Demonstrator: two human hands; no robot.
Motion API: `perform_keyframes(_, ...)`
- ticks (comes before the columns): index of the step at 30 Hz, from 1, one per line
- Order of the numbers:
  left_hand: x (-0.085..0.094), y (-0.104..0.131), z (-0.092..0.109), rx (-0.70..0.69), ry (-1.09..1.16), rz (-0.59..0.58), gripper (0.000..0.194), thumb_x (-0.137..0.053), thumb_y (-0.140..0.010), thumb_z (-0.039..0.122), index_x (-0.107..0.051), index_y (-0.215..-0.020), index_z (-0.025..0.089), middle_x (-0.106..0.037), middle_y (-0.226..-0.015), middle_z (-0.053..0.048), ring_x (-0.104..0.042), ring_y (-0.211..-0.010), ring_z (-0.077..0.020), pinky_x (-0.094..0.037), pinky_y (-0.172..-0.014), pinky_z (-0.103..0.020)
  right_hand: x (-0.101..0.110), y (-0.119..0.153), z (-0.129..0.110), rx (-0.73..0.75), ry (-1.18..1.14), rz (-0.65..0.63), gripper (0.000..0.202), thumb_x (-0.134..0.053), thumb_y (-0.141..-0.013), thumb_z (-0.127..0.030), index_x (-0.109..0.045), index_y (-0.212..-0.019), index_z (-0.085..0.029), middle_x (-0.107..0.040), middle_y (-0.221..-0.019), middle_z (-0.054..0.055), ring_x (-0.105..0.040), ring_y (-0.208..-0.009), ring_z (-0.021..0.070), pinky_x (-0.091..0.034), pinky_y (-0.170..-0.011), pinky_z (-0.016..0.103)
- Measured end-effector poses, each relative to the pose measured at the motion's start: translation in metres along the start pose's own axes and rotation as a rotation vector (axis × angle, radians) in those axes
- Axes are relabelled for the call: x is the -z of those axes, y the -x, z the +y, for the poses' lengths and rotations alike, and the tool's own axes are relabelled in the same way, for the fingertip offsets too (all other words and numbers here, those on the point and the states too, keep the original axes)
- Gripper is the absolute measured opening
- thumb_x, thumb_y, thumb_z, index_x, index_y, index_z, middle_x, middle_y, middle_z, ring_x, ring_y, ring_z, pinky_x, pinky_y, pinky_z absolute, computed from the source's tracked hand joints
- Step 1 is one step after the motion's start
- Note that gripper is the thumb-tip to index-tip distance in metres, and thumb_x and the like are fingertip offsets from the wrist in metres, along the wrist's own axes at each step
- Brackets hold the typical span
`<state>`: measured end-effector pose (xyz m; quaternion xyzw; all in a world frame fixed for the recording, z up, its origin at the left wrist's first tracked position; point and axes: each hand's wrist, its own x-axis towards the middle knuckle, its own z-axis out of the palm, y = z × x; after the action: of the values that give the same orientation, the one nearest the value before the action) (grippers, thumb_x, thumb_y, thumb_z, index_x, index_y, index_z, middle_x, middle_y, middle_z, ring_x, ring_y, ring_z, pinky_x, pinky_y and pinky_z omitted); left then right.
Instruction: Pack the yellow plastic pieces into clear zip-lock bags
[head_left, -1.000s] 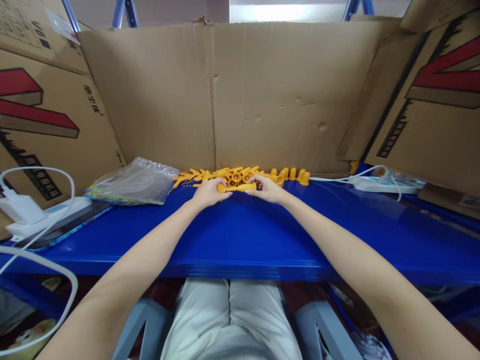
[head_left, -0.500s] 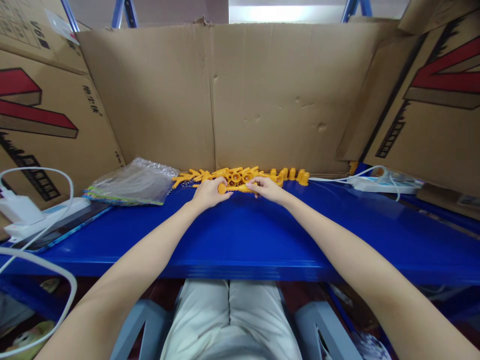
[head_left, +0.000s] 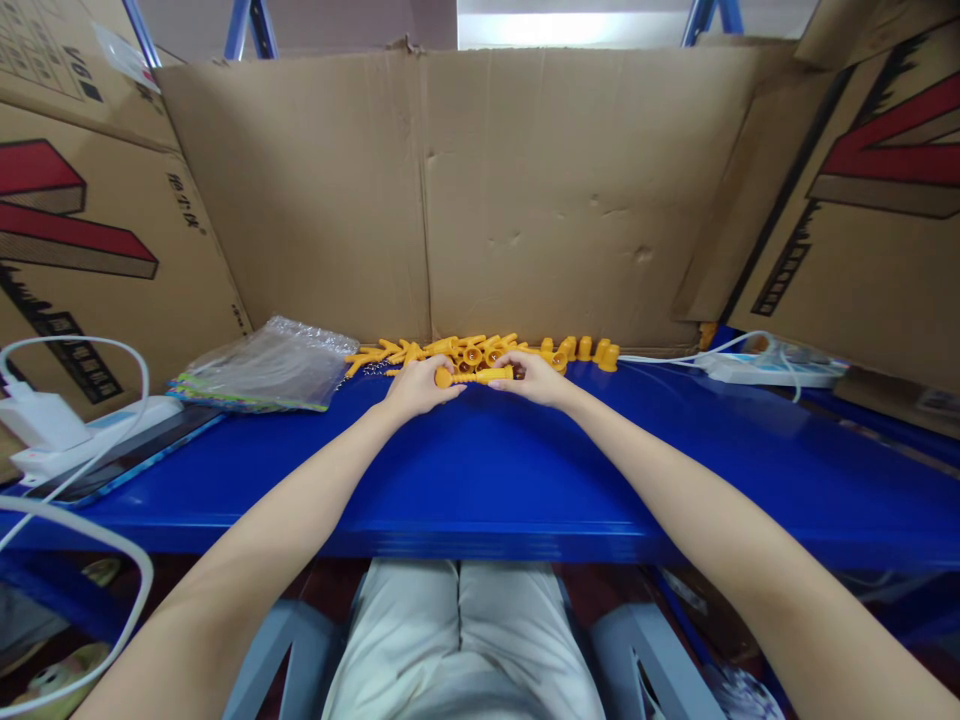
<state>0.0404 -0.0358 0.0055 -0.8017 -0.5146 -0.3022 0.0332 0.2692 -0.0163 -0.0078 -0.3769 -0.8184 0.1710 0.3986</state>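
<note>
A yellow plastic stick-like piece (head_left: 480, 377) with a round end at its left lies sideways between my two hands, just in front of a pile of yellow parts. My left hand (head_left: 421, 388) is closed around its left, rounded end. At the other end, the fingers of my right hand (head_left: 534, 380) are closed about the piece. A small dark brown bit (head_left: 518, 371) shows beside the right fingertips. Behind the hands lie several yellow cups (head_left: 472, 357) with brownish insides and several thin yellow sticks (head_left: 381, 352).
Several yellow caps (head_left: 604, 354) stand to the right on the blue table (head_left: 480, 470). Clear plastic bags (head_left: 266, 365) lie left of the pile. Power strips (head_left: 772, 370) with white cables sit at both sides, a flat dark device (head_left: 135, 455) at left. Cardboard (head_left: 570, 190) walls the back.
My right fingers have shifted slightly at the right end of the yellow piece, and a dark brown bit now shows beside them. My left hand has hardly moved.
</note>
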Motion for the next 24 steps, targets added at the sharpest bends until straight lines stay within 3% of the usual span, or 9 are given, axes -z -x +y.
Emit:
perform_keyframes(8, 0.0, 0.0, 0.0, -0.034, -0.052, 0.004, 0.039, -0.064, -0.071, 0.05, -0.063, -0.098, 0.021, -0.059, -0.063, 0.0, -0.056, -0.065, -0.018, -0.038, -0.062, -0.027, -0.001, 0.002, -0.006, -0.109, -0.191, -0.071, 0.032, -0.068, -0.07, -0.044, -0.059, -0.084, -0.017, -0.065, -0.068, 0.002, -0.06, -0.061, 0.0144, -0.048, -0.059, 0.028)
perform_keyframes(15, 0.0, 0.002, -0.001, -0.044, 0.007, -0.011, 0.046, -0.062, -0.072, 0.053, -0.059, -0.106, 0.021, -0.062, -0.072, -0.001, -0.06, -0.074, -0.0206, -0.042, -0.069, -0.03, -0.001, 0.003, -0.011, -0.223, -0.283, -0.034, 0.03, -0.073, -0.067, -0.039, -0.06, -0.083, -0.017, -0.066, -0.069, 0.003, -0.062, -0.061, 0.0146, -0.051, -0.061, 0.03)
perform_keyframes(20, 0.002, 0.002, -0.004, -0.086, 0.175, 0.044, 0.071, -0.062, -0.073, 0.053, -0.037, -0.132, 0.02, -0.064, -0.091, -0.004, -0.062, -0.086, -0.0218, -0.045, -0.079, -0.034, 0.008, -0.002, -0.015, -0.255, -0.446, 0.184, 0.035, -0.074, -0.065, -0.039, -0.057, -0.085, -0.017, -0.064, -0.068, 0.002, -0.062, -0.06, 0.0143, -0.053, -0.062, 0.03)
perform_keyframes(22, 0.002, 0.001, -0.007, -0.086, 0.173, 0.037, 0.059, -0.059, -0.076, 0.049, -0.045, -0.125, 0.02, -0.064, -0.086, -0.003, -0.062, -0.081, -0.0206, -0.045, -0.077, -0.033, 0.014, -0.01, -0.015, -0.235, -0.481, 0.324, 0.036, -0.073, -0.065, -0.04, -0.055, -0.086, -0.018, -0.063, -0.069, 0.001, -0.062, -0.062, 0.0145, -0.053, -0.063, 0.031)
perform_keyframes(24, 0.002, 0.0, -0.01, -0.076, 0.134, -0.015, 0.036, -0.056, -0.079, 0.042, -0.059, -0.106, 0.02, -0.064, -0.075, -0.001, -0.061, -0.071, -0.0185, -0.045, -0.071, -0.031, 0.019, -0.021, -0.015, -0.21, -0.467, 0.448, 0.036, -0.072, -0.066, -0.04, -0.053, -0.087, -0.019, -0.062, -0.072, 0.002, -0.062, -0.066, 0.015, -0.052, -0.066, 0.031)
